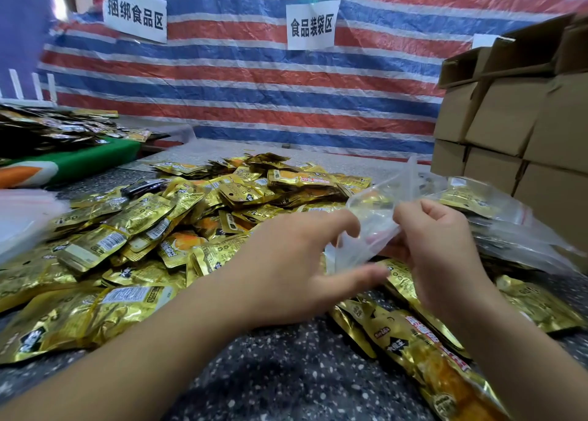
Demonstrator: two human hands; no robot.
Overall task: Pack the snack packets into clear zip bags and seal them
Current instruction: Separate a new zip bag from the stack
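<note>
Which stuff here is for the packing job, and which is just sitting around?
For the job: clear bag held by both hands, left and right; gold packets; filled bags.

Just there: boxes, striped tarp, paper signs.

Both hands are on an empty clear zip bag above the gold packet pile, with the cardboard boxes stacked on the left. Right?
Not quite: the head view shows the cardboard boxes stacked on the right. The left hand and right hand do hold an empty clear zip bag above the gold packet pile.
</note>
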